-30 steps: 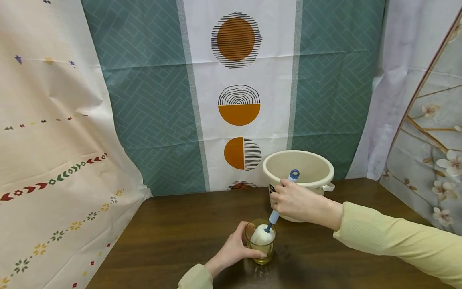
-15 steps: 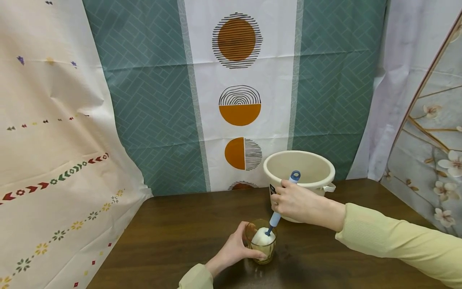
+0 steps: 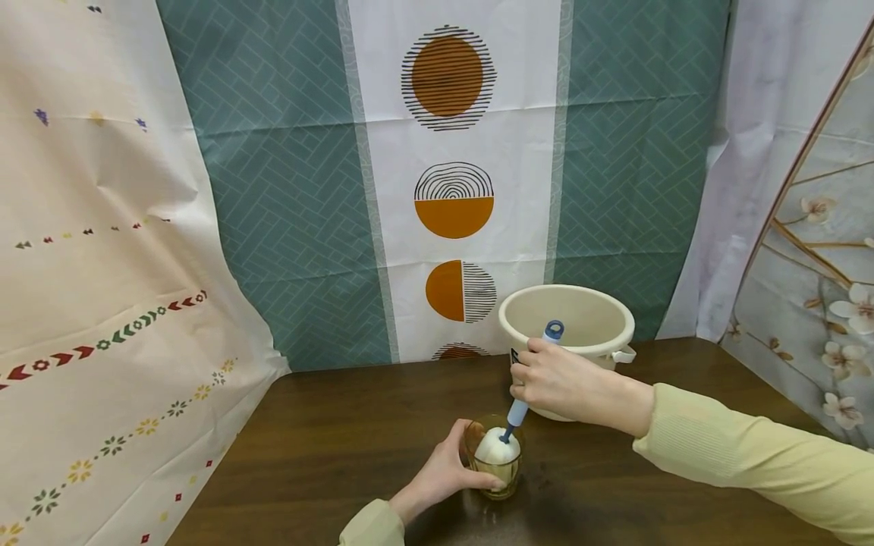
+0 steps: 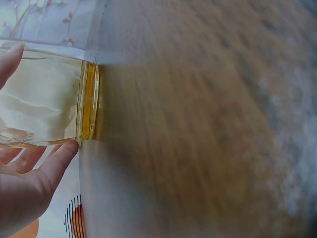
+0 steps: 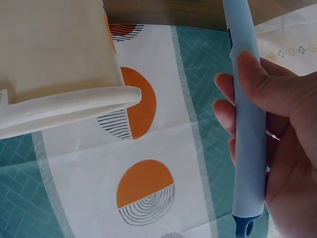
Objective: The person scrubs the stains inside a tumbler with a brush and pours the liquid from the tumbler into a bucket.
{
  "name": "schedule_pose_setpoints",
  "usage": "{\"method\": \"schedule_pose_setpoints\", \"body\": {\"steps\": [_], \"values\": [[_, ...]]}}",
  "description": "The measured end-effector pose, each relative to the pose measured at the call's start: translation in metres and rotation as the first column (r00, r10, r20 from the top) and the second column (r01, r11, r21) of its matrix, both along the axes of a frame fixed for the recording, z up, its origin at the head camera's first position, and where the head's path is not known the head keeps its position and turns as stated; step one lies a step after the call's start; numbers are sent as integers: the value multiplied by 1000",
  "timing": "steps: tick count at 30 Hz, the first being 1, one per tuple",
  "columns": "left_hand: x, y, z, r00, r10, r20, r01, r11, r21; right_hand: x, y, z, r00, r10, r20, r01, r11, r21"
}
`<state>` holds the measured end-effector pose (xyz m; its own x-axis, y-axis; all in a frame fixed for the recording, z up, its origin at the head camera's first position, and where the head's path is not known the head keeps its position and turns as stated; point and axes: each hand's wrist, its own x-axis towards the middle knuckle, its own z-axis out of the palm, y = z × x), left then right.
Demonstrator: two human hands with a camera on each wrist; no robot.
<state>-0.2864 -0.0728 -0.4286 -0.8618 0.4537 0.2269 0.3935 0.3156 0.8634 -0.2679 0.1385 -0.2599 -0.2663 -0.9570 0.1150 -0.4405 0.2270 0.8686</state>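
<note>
An amber-tinted drinking glass [image 3: 501,493] stands on the table near the front middle. My left hand [image 3: 444,472] holds it from the left, thumb on the near side and fingers behind. Inside sits the white head of a sponge brush [image 3: 496,446], its rounded top showing at the rim. The light-blue handle slants up to the right, and my right hand [image 3: 556,381] grips it below the dark-blue loop end. Through the glass wall [image 4: 49,99] in the left wrist view, the sponge looks pale and blurred. Fingers and thumb wrap the handle [image 5: 249,163] in the right wrist view.
A cream bucket [image 3: 508,315] with a white side handle stands just behind my right hand. The dark wooden table [image 3: 355,417] runs back to patterned curtains [image 3: 287,189]. More patterned cloth [image 3: 123,303] borders the left side.
The brush dips a little deeper into the glass, then comes back up slightly with my right hand. My left hand and the glass stay in place.
</note>
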Motion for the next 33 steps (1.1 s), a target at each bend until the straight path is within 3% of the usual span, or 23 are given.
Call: {"method": "schedule_pose_setpoints", "body": {"steps": [16,33], "values": [[0,-1,2,999,-37,27,36,999,37,-1,-7,16,999,-36,-15,35,999,-26],[0,-1,1,998,-38,48,37,999,23,-3,-1,19,997,-73,-28,71,995,-70]]}}
